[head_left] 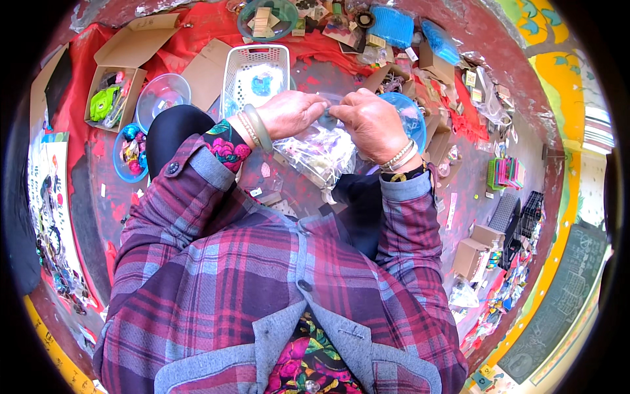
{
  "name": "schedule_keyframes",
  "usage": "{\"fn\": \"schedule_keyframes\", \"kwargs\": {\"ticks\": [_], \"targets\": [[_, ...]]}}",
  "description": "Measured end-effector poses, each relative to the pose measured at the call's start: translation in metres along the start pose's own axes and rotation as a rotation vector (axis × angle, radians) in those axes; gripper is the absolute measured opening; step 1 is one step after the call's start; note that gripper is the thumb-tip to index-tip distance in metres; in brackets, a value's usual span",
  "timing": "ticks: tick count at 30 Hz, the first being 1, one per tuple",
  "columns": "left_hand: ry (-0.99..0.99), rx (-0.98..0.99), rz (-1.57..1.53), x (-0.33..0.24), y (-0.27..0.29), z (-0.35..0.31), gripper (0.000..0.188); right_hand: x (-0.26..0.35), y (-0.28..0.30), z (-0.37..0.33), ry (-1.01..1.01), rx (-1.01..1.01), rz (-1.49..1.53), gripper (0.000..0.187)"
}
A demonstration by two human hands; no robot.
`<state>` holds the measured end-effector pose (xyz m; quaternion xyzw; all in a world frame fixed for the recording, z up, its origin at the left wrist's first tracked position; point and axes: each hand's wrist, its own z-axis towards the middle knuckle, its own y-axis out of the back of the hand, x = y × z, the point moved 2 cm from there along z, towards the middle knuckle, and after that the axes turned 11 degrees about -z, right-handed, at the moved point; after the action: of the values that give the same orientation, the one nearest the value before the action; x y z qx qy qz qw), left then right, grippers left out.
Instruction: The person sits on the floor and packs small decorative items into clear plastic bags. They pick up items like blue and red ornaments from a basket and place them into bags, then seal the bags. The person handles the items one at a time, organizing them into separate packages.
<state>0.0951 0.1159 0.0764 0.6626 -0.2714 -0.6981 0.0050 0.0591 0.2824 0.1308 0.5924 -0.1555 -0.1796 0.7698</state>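
Observation:
My left hand (289, 117) and my right hand (375, 125) meet in front of me, fingers pinched together. Between their fingertips is something small and greyish or see-through, too blurred to name. Below them lies a clear plastic bag (321, 154) with pale and purplish contents, close to my knees. A white perforated basket (233, 79) stands just beyond my left hand, with a blue item (262, 83) in it. Past my right hand sits a clear blue basin (412, 121), partly hidden by that hand.
At the left are an open cardboard box (134, 88) of colourful goods, a clear bowl (177, 84) and a blue-rimmed bowl (123, 172) of shiny pieces. Far off stand a green basin (246, 29) and blue packs (392, 26). Cartons (469, 257) and coloured baskets (504, 173) line the right.

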Motion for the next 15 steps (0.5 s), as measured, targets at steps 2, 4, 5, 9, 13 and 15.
{"fn": "schedule_keyframes", "kwargs": {"ticks": [2, 4, 5, 9, 13, 15], "targets": [[-0.012, 0.027, 0.024, 0.0018, -0.0003, 0.0007, 0.035, 0.0025, -0.0028, 0.0013, -0.013, -0.003, 0.08, 0.018], [0.061, 0.011, -0.012, -0.0057, 0.0041, 0.001, 0.036, 0.001, -0.0079, 0.0018, -0.051, -0.04, 0.19, 0.02], [0.098, 0.002, -0.03, -0.008, 0.0056, 0.0011, 0.037, -0.0001, -0.0071, 0.0018, -0.122, -0.061, 0.283, 0.02], [0.075, -0.039, -0.125, -0.0063, 0.0044, 0.0004, 0.038, -0.0038, -0.0017, 0.0032, -0.3, -0.118, 0.507, 0.017], [0.062, -0.007, -0.162, -0.0004, 0.0021, 0.0001, 0.038, -0.001, -0.0022, 0.0056, -0.234, -0.095, 0.298, 0.013], [0.113, 0.023, -0.204, 0.0001, 0.0013, 0.0008, 0.038, 0.002, -0.0038, 0.0061, -0.198, -0.066, 0.218, 0.01]]}}
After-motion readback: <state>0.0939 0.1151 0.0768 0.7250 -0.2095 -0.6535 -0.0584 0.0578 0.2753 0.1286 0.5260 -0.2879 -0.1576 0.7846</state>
